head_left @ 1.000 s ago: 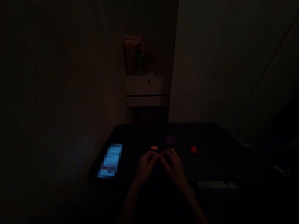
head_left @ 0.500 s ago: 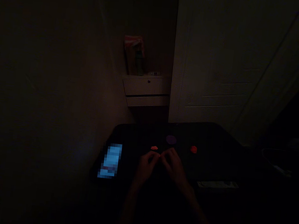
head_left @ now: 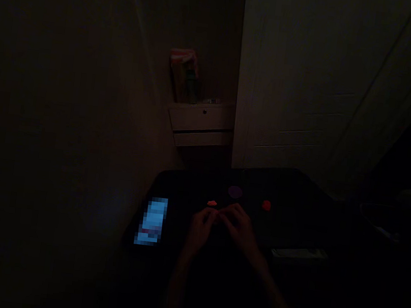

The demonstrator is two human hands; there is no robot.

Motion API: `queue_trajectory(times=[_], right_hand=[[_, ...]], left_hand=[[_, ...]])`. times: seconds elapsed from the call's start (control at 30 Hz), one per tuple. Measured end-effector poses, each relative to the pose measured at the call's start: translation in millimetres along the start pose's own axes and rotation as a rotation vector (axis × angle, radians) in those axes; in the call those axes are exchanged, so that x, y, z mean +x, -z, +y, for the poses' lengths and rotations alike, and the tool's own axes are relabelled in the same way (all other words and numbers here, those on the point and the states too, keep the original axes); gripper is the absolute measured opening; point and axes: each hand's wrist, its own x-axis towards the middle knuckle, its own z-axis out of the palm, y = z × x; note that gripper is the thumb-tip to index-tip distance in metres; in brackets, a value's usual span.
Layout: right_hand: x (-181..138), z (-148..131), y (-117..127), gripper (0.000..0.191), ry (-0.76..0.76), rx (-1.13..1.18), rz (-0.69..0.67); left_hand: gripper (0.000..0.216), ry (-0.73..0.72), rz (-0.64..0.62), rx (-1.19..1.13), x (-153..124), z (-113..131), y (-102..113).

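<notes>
In the dim head view, my left hand (head_left: 201, 225) and my right hand (head_left: 239, 223) meet fingertip to fingertip over the dark table (head_left: 187, 186). Both are closed in a pinch around a small orange-red bit, apparently modelling clay, now almost wholly covered by the fingers. Just beyond my left fingertips lies a flat, bright orange piece of clay (head_left: 212, 203). A round orange-red lump of clay (head_left: 266, 205) rests to the right of my right hand. Behind the hands is a purple disc (head_left: 235, 192), lying flat.
A lit, blurred-out screen (head_left: 152, 221) glows at the table's left edge. By the front right edge lies a pale, patterned strip (head_left: 299, 253). Drawers (head_left: 204, 122) with a bottle (head_left: 191, 85) and a packet on top stand behind, beside a pale panelled door (head_left: 295, 85).
My right fingertips have shifted slightly left, closer against the left ones. The orange bit that showed between them is now mostly hidden. The things on the table have stayed put.
</notes>
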Motion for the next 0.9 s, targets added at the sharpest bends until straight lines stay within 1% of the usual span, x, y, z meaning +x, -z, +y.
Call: queue_trajectory(times=[0.13, 0.3, 0.6, 0.9], right_hand=[[-0.2, 0.2, -0.2, 0.01, 0.001, 0.013, 0.007], [-0.4, -0.8, 0.0, 0.011, -0.018, 0.012, 0.008], [-0.2, -1.8, 0.2, 0.011, -0.021, 0.001, 0.006], [-0.6, -0.3, -1.7, 0.016, -0.003, 0.015, -0.043]], left_hand=[[0.03, -0.003, -0.022, -0.025, 0.2, -1.3, -0.5], [0.029, 0.018, -0.009, -0.027, 1.0, -1.3, -0.9], [0.034, 0.035, 0.011, -0.032, 0.1, -0.1, -0.4], [0.036, 0.008, -0.008, 0.043, 0.5, 0.7, -0.6]])
